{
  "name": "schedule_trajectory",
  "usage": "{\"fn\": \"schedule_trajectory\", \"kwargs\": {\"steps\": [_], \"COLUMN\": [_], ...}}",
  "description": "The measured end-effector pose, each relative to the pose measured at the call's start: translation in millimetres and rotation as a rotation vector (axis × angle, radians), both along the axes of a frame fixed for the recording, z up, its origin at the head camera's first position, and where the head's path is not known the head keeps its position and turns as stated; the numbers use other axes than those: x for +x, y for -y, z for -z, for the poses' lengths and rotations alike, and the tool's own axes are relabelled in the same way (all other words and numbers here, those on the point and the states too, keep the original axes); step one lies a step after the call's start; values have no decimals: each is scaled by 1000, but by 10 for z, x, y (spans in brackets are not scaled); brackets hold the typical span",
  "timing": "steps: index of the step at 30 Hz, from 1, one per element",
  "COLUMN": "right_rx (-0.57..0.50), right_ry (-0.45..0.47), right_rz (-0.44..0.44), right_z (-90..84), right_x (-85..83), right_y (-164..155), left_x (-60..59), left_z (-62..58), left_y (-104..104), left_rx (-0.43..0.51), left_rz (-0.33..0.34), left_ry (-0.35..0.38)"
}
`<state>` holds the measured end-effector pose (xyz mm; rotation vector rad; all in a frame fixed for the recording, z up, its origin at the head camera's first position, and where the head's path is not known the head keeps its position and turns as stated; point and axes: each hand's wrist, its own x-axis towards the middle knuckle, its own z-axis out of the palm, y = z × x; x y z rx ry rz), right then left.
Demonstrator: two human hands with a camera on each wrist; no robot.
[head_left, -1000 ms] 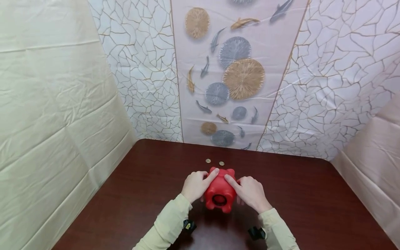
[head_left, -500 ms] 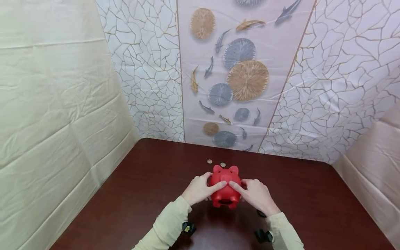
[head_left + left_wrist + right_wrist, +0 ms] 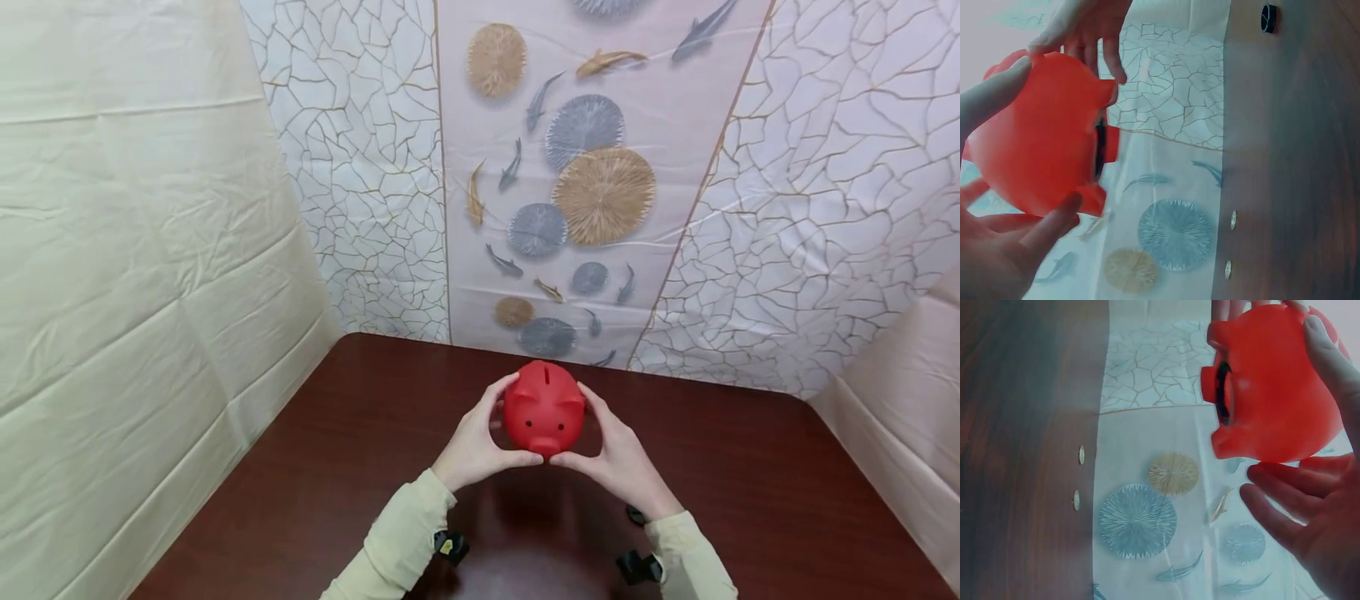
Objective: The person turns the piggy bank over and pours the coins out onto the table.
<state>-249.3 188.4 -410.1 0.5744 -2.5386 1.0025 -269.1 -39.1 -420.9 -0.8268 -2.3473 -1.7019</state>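
Observation:
A red piggy bank (image 3: pixel 543 412) is held up above the table between both hands, its face and eyes toward the head camera and its coin slot on top. My left hand (image 3: pixel 476 442) grips its left side, thumb at the snout and fingers curving round behind. Mirroring that, my right hand (image 3: pixel 624 454) grips the right side. Short feet and a black-rimmed round opening (image 3: pixel 1223 394) show on its underside in the right wrist view. The far fingertips are partly hidden behind the bank in the head view.
Two coins (image 3: pixel 1233 219) lie on the dark wooden table (image 3: pixel 360 433) toward the back, hidden behind the piggy bank in the head view. A small black round cap (image 3: pixel 1269 18) lies by the right wrist. Patterned cloth (image 3: pixel 375 167) hangs behind the table.
The piggy bank has been turned from showing its underside opening to showing its face and top slot. Both hands have raised it while keeping hold of it.

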Motion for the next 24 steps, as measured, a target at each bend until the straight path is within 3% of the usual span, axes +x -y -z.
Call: {"fn": "schedule_trajectory", "kwargs": {"steps": [10,17,24], "right_rx": [-45,-13,-19], "right_ry": [-228,-377,-525], "right_rz": [-69,-59,-51], "right_z": [-62,-56,-64], "right_x": [17,8,9], "right_y": [-9,-16,-30], "left_x": [10,-46,-76], "left_z": [-124,-162,-211], "left_y": [13,23,-3], "left_rx": [-10,-15,-10], "left_rz": [-9,36,51], "left_ry": [-323,-557,-740]}}
